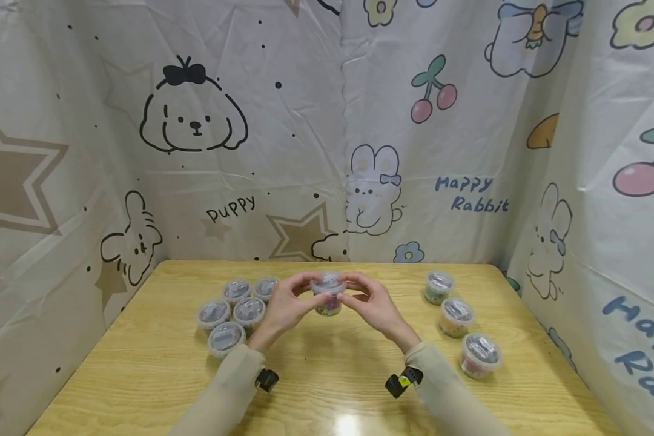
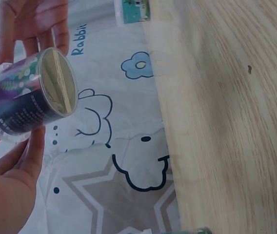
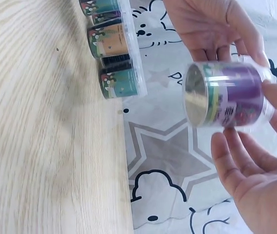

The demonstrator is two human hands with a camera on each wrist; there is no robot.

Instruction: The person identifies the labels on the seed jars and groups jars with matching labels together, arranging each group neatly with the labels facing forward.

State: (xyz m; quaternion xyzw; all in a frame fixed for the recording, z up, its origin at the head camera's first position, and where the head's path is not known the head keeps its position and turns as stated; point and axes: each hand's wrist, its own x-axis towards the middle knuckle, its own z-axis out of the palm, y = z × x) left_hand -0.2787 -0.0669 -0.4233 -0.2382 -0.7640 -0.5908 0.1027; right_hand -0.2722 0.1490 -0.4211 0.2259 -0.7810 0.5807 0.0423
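Purple showed on the tub (image 1: 332, 304), which was in the middle of the scene, toward the far side of the table (image 1: 327, 369). In the head view, the left hand (image 1: 290, 306) and the right hand (image 1: 375, 304) pinched this tub from its two sides, with the thumbs on the near side and the fingers about the lid (image 1: 327, 281), which was on. Five tubs (image 1: 249, 310) stood in a group at the left, and three tubs (image 1: 458, 310) stood in a line at the right, from far to near.

In the left wrist view, the base (image 2: 58, 82) of the held tub was seen free, with nothing under it, so the tub was in the air. The left hand gripped it by the lid end; how firmly the right hand pressed, I could not tell from there.

In the right wrist view, the right hand had its thumb near the lid end, and its other fingers curved below the tub. The step in hand seemed to be a hold of the closed tub with both hands. In my judgement, the next move called for an even grip: for lowering, a level base; for work on the lid, one hand to steady the tub.
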